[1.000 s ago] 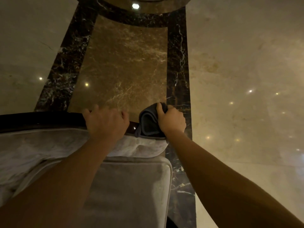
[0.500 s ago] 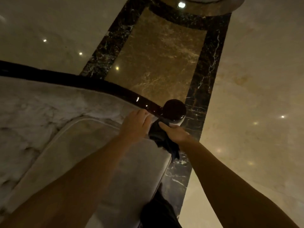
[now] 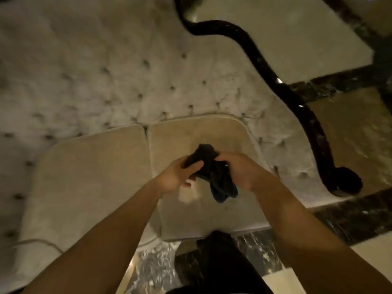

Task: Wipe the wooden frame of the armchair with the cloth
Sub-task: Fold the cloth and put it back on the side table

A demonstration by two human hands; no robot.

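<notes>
Over the seat cushion (image 3: pixel 101 177) I've got both my left hand (image 3: pixel 176 175) and right hand (image 3: pixel 239 170) pinching the bunched dark cloth (image 3: pixel 212 172), looks like refolding, so next it goes back onto the dark wooden frame (image 3: pixel 297 102).

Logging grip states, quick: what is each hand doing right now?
Left hand: closed on the dark cloth.
Right hand: closed on the same cloth, over the seat cushion.

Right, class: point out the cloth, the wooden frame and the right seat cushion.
cloth (image 3: pixel 214 172), head view, middle of the dark bundle between both hands
wooden frame (image 3: pixel 305 111), head view, curved dark rail on the right
right seat cushion (image 3: pixel 191 134), head view, bare top near the backrest
</notes>
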